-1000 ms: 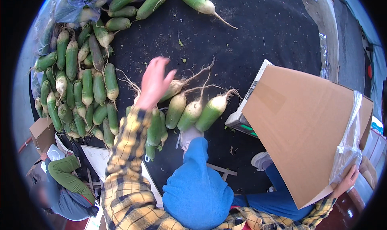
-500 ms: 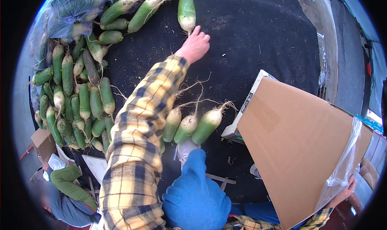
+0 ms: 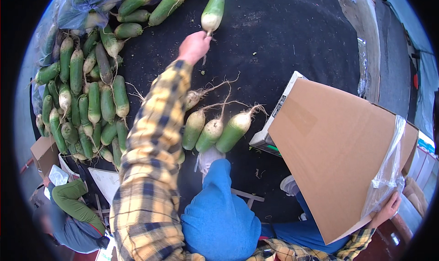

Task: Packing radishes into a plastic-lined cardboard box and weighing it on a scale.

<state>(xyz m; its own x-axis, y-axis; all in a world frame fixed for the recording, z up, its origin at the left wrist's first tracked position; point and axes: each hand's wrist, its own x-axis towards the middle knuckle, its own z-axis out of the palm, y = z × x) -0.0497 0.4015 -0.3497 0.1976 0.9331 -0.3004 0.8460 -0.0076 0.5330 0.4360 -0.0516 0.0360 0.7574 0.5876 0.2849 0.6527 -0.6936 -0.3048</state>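
Note:
My left hand, in a yellow plaid sleeve, is closed on the root tail of a green-and-white radish at the far middle of the dark cloth. The radish tilts a little, its white end toward my hand. Low at the right, my right hand grips the edge of a brown cardboard box, fingers over a clear plastic sheet hanging on it. The box stands tilted beside my leg. Between my arm and the box lie several radishes with long roots pointing away from me; my forearm partly covers some.
Many green radishes are heaped at the left, some under blue plastic bags. A person in green trousers sits at the lower left beside a small carton. Dark cloth covers the ground.
My left hand has moved left and nearer, closing on the root tail. The far radish has tilted slightly. My right hand still holds the box, which has shifted slightly in view.

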